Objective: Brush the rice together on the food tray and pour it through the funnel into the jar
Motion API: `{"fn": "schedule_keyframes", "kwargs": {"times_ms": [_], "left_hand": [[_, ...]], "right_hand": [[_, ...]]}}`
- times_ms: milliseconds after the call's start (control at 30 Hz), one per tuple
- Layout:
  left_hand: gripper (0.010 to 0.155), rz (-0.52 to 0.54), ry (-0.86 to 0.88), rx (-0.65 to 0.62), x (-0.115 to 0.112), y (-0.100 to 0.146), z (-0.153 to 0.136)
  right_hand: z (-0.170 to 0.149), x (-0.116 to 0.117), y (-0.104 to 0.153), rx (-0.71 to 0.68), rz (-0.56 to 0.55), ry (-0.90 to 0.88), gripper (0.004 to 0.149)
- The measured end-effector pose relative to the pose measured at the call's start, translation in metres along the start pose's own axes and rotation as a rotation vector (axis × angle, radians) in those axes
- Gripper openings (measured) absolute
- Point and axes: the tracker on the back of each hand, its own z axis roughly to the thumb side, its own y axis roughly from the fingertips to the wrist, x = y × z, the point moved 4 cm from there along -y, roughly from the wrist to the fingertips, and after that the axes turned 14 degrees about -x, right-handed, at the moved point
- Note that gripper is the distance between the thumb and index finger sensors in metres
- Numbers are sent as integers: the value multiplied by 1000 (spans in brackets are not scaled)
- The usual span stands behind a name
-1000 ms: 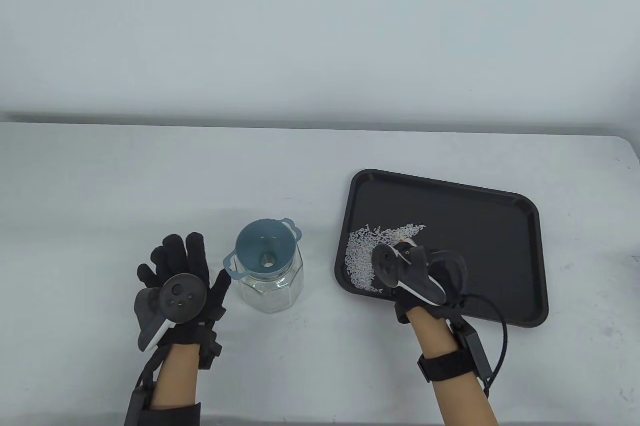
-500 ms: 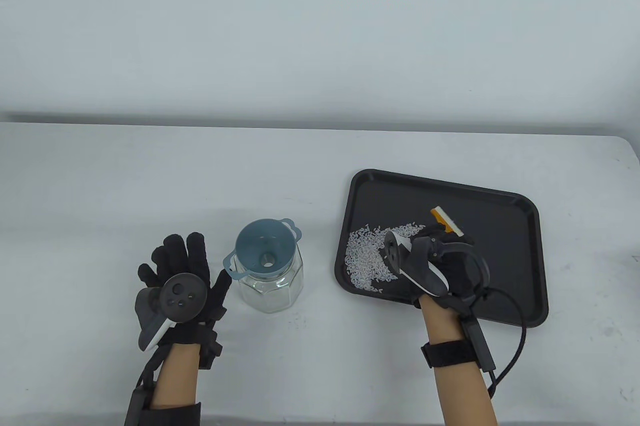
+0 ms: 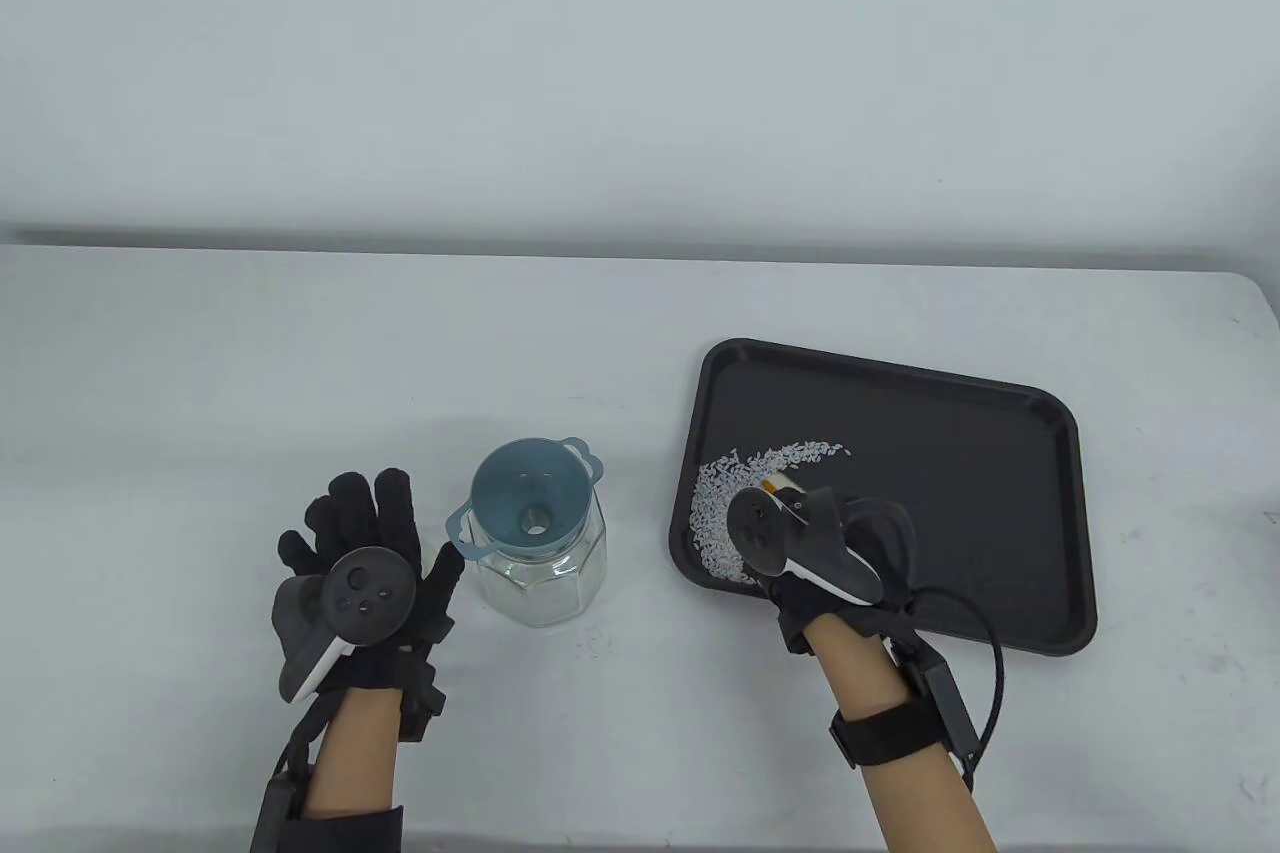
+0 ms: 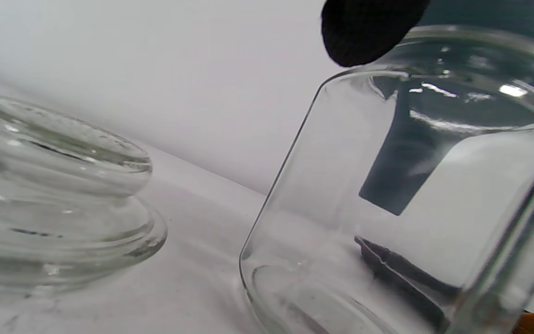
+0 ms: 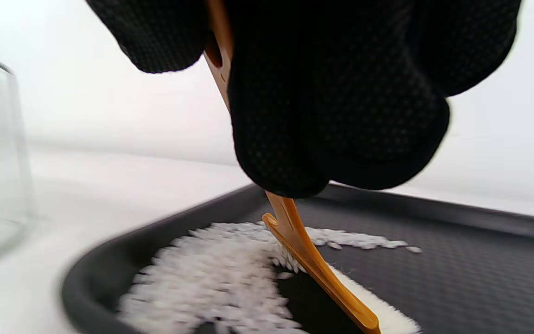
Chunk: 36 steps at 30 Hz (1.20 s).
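White rice (image 3: pixel 722 518) lies heaped in the near-left corner of a black tray (image 3: pixel 1000 493) on the table's (image 3: pixel 200 373) right side, a thin trail curving away from the heap. The right hand (image 3: pixel 830 558), fingers curled round an orange brush (image 5: pixel 313 260), holds its white bristles in the rice. Left of the tray, a glass jar (image 3: pixel 540 573) stands upright with a blue funnel (image 3: pixel 528 503) in its mouth. The left hand (image 3: pixel 360 553) rests flat beside the jar, fingers spread, holding nothing. A glass lid (image 4: pixel 58 195) sits near.
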Motion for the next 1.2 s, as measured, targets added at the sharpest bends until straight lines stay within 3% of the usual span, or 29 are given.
{"fn": "schedule_keyframes", "kwargs": {"times_ms": [167, 267, 400, 567, 767, 900, 1000, 1067, 1200], "left_hand": [[86, 0, 5, 3, 0, 0, 0], [86, 4, 11, 3, 1, 0, 0], [86, 8, 16, -1, 1, -1, 0], [86, 8, 27, -3, 1, -2, -1], [86, 9, 31, -5, 1, -1, -1], [86, 8, 30, -3, 1, -1, 0], [86, 13, 30, -3, 1, 0, 1], [86, 14, 28, -4, 1, 0, 1], [86, 12, 29, -8, 1, 0, 1]], "right_hand": [[-13, -34, 6, 31, -63, -5, 50], [-33, -39, 3, 135, -117, 140, 50], [-60, -16, -6, 254, -92, 344, 50], [-73, 26, -19, 318, 39, 290, 51], [-40, 24, -30, 171, 3, 152, 53], [3, 15, -15, -58, 21, 86, 52], [22, 7, -1, -142, 71, 68, 52], [24, -2, 3, -138, 78, 70, 51], [14, -22, -8, -62, -43, 160, 50]]}}
